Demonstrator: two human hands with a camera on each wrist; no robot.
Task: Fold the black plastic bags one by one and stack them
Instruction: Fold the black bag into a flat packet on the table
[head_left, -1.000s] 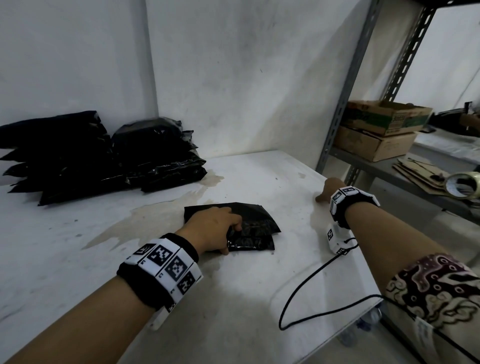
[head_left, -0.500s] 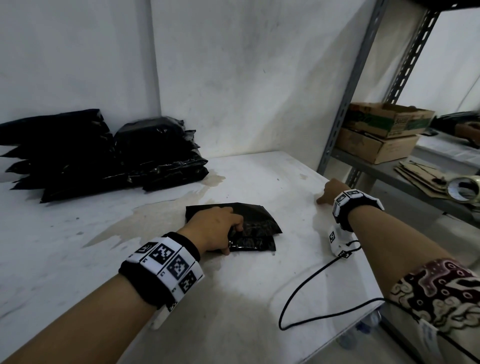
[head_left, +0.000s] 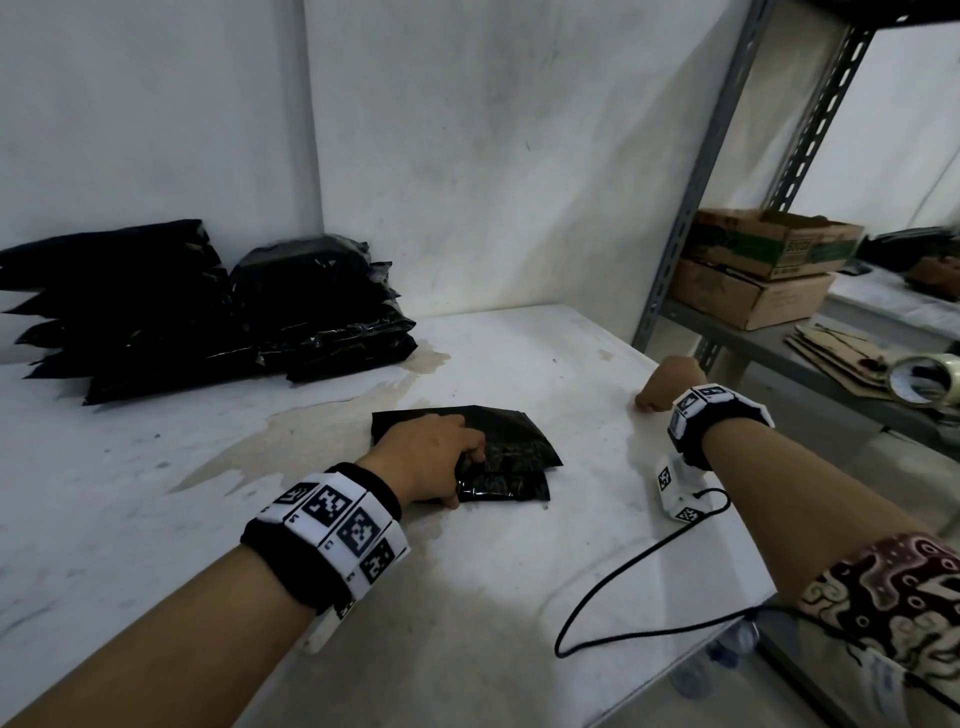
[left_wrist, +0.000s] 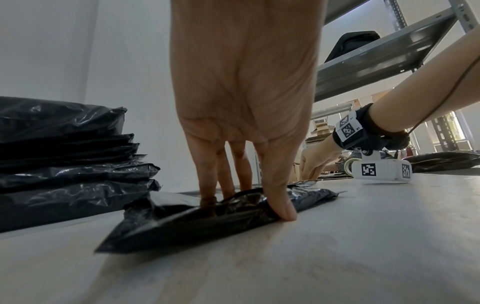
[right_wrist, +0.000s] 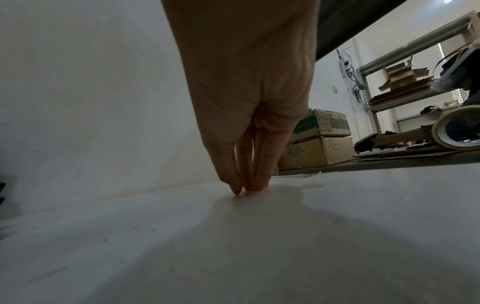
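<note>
The left hand (head_left: 434, 457) grips the folded black bag (head_left: 511, 457) on the white bench (head_left: 156, 519) — its fingers (left_wrist: 207, 185) press down into the crinkled plastic and the thumb (left_wrist: 279, 197) is tucked against the bag's near edge, as the left wrist view shows. The bag lies flat, apparently in two layers, the upper one skewed over the lower. Away from the bag toward the bench's right edge, the right hand (head_left: 667, 384) holds nothing; its straight fingertips (right_wrist: 255, 183) are bunched together and touch the bare bench top. Well beyond the bag, against the wall, sit two stacks of black bags (head_left: 208, 312), side by side and touching, with a pale brownish stain (head_left: 322, 431) spreading over the bench between them and the folded bag. A thin black cable (head_left: 618, 587) loops across the bench nearer than the bag. Past the right hand a metal rack (head_left: 691, 208) carries two cardboard boxes (head_left: 763, 265) — one on the other — with a tape roll (head_left: 922, 379) beside flattened cardboard.
</note>
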